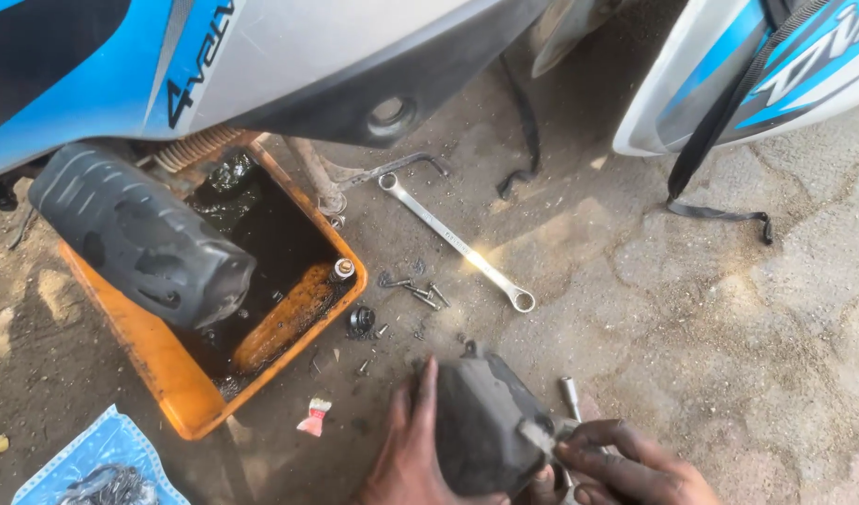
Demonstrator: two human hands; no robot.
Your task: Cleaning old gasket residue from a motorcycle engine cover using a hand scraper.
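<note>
1. Oil fills one orange drain tray [158,374] at far left, beneath one black muffler [139,234].
2. I count one ring spanner [455,241] lying on the ground, loose screws [420,292] beside it.
3. My left hand [406,449] wraps around one dark cover [481,430].
4. My right hand [626,468] pinches one small grey piece [540,438] against that cover.

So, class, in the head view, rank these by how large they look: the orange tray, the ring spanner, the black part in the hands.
1. Orange tray
2. Black part, though it is nearest the camera
3. Ring spanner, long but thin
</note>
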